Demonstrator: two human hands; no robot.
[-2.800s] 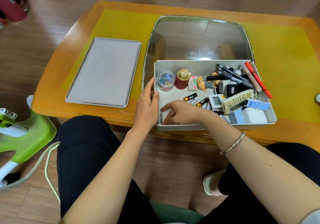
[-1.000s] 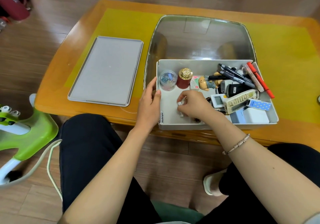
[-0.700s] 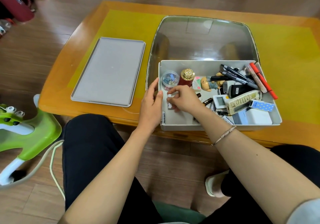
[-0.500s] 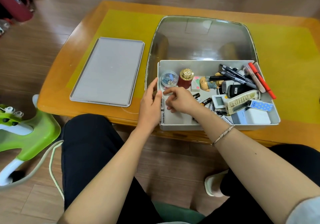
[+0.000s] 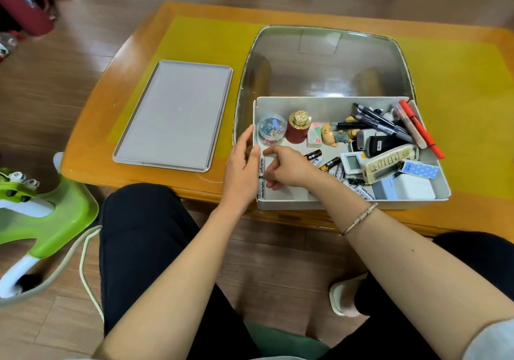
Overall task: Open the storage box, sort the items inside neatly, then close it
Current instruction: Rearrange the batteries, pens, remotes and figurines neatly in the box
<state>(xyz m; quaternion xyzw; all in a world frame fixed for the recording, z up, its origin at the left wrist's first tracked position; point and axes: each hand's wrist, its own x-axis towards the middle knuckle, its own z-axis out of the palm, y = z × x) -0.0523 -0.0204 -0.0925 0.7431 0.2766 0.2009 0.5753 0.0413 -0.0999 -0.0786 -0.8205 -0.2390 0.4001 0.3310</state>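
Note:
The grey storage box (image 5: 333,101) stands open at the table's near edge. Its flat grey lid (image 5: 172,115) lies to the left. My left hand (image 5: 241,165) rests against the outside of the box's left wall, thumb at the rim. My right hand (image 5: 289,169) is inside by that wall, fingertips touching a white battery (image 5: 261,165) lying along the wall, with another white battery (image 5: 261,190) below it. A clear tub of clips (image 5: 272,131) and a red jar (image 5: 298,130) stand at the back left. Dark batteries (image 5: 313,155), pens (image 5: 381,123), a red marker (image 5: 420,131) and a remote (image 5: 389,162) crowd the right half.
The orange wooden table (image 5: 139,62) has a glass panel (image 5: 325,62) behind the box and a yellow mat (image 5: 459,87). A green and white appliance (image 5: 41,215) with a cord stands on the floor at left. My knees sit below the table edge.
My right hand picked a white battery from the middle of the box, carried it left and set it along the left wall. My left hand stayed on that wall.

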